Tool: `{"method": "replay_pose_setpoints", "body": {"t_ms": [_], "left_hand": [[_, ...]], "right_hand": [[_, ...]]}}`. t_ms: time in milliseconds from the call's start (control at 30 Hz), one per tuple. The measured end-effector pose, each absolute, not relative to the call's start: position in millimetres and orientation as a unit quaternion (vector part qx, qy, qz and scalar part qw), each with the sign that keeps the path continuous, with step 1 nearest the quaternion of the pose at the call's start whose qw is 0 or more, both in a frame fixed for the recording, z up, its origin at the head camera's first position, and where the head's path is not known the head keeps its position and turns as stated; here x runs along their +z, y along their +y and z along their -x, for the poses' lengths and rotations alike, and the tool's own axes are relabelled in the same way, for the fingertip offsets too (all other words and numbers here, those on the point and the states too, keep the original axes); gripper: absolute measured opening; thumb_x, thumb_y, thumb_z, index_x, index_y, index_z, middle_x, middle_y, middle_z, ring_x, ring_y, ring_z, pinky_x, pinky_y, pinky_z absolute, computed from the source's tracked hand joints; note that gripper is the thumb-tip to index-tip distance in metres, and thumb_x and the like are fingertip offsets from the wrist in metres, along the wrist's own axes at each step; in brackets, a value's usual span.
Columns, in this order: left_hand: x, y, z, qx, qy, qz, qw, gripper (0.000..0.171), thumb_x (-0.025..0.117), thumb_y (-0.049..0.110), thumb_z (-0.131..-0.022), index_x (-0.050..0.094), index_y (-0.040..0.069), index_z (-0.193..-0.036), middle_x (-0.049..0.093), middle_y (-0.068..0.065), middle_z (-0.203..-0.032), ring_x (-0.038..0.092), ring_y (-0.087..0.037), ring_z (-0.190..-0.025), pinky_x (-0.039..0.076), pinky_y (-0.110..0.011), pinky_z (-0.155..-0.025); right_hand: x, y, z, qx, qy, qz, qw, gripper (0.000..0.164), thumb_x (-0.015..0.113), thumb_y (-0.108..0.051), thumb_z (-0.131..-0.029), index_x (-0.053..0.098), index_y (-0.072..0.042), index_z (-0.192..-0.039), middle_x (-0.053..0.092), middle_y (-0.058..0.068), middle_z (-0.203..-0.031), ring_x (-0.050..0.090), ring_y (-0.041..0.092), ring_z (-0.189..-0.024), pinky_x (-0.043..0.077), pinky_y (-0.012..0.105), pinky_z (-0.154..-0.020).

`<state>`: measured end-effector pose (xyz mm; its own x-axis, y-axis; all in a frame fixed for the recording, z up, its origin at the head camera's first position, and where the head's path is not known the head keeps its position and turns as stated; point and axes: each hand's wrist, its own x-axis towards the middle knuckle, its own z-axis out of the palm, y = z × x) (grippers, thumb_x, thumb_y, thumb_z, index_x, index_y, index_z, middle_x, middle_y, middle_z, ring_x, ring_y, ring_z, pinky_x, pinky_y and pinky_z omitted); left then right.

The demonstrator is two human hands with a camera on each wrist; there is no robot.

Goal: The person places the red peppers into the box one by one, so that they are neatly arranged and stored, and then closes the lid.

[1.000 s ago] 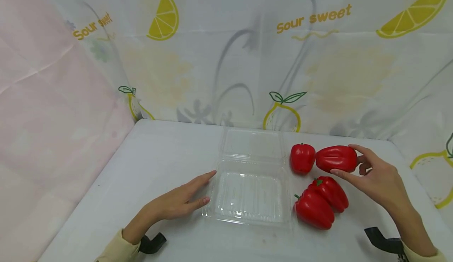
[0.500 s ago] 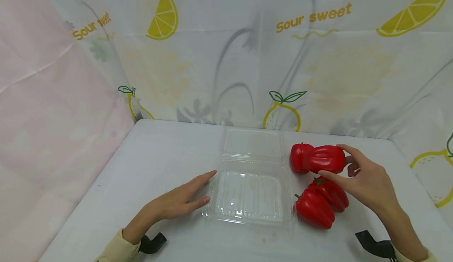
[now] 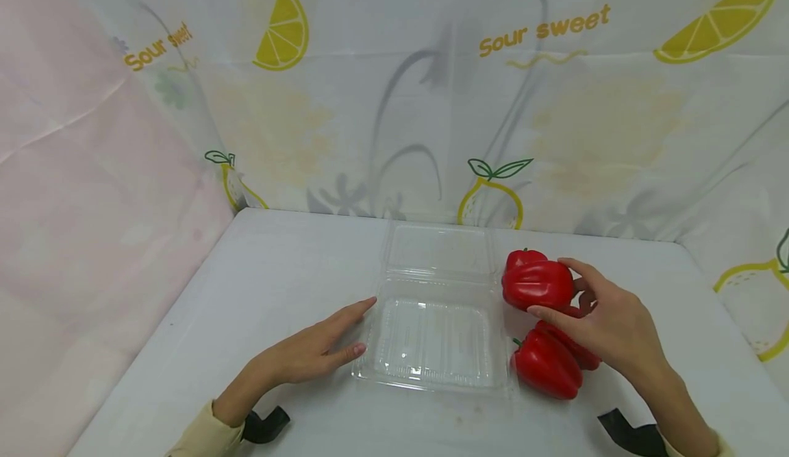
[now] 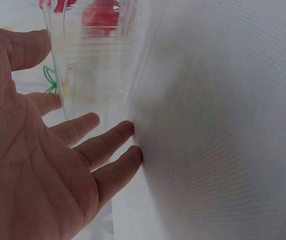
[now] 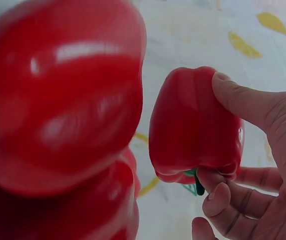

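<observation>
My right hand [image 3: 622, 327] pinches a red bell pepper [image 3: 537, 284] between thumb and fingers, lying sideways. The right wrist view shows this pepper [image 5: 195, 120] with its green stem [image 5: 198, 183] by the fingers. In the head view it overlaps another bell pepper [image 3: 522, 257] behind it. Two more bell peppers lie nearer: one in front [image 3: 547, 366], one partly hidden by the hand. A clear plastic clamshell container [image 3: 436, 347] lies open at the middle, its lid [image 3: 440, 248] folded back. At its left rim, my left hand [image 3: 302, 354] rests with fingers extended.
A white cloth covers the table [image 3: 290, 258]. Behind it hangs a lemon-print curtain [image 3: 370, 114], and a pink cloth [image 3: 92, 238] hangs along the left. Black wrist mounts [image 3: 265, 425] sit at both wrists.
The right hand has carried its bell pepper leftward, toward the container, now in front of the back pepper. The left hand and container have stayed still.
</observation>
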<state>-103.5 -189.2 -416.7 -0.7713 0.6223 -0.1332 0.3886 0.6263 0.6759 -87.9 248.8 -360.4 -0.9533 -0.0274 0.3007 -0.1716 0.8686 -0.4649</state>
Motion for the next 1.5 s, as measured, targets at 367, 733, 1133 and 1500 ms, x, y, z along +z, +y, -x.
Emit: {"method": "replay_pose_setpoints", "body": {"t_ms": [367, 733, 1133, 1500], "left_hand": [[-418, -190, 103, 0.330, 0.881, -0.288, 0.177, 0.070, 0.049, 0.053, -0.099, 0.012, 0.039, -0.157, 0.018, 0.011, -0.161, 0.019, -0.013, -0.146, 0.025, -0.049, -0.115], [-417, -189, 103, 0.325, 0.881, -0.298, 0.168, 0.071, 0.050, 0.050, -0.100, 0.012, 0.037, -0.158, 0.018, 0.010, -0.161, 0.019, -0.016, -0.147, 0.025, -0.050, -0.115], [-417, -190, 104, 0.323, 0.881, -0.302, 0.165, 0.071, 0.049, 0.051, -0.100, 0.012, 0.035, -0.158, 0.019, 0.008, -0.161, 0.020, -0.018, -0.147, 0.026, -0.051, -0.114], [-418, -190, 105, 0.323, 0.883, -0.298, 0.167, 0.071, 0.052, 0.050, -0.099, 0.014, 0.037, -0.158, 0.020, 0.011, -0.160, 0.021, -0.016, -0.146, 0.026, -0.050, -0.114]], "right_hand": [[-364, 218, 81, 0.256, -0.956, -0.075, 0.121, 0.081, 0.089, -0.047, -0.067, 0.056, -0.009, -0.131, 0.062, 0.000, -0.072, 0.055, 0.013, -0.063, 0.048, 0.026, -0.050], [-370, 191, 75, 0.248, -0.958, -0.085, 0.118, 0.076, 0.087, -0.053, -0.067, 0.060, -0.014, -0.126, 0.054, -0.006, -0.065, 0.048, 0.010, -0.056, 0.044, 0.026, -0.049], [-375, 169, 71, 0.244, -0.960, -0.084, 0.112, 0.077, 0.084, -0.060, -0.066, 0.062, -0.018, -0.126, 0.051, -0.009, -0.065, 0.046, 0.008, -0.055, 0.041, 0.025, -0.047], [-375, 143, 69, 0.253, -0.960, -0.092, 0.078, 0.078, 0.087, -0.056, -0.063, 0.062, -0.019, -0.127, 0.054, -0.009, -0.069, 0.047, 0.007, -0.058, 0.042, 0.023, -0.048]]}}
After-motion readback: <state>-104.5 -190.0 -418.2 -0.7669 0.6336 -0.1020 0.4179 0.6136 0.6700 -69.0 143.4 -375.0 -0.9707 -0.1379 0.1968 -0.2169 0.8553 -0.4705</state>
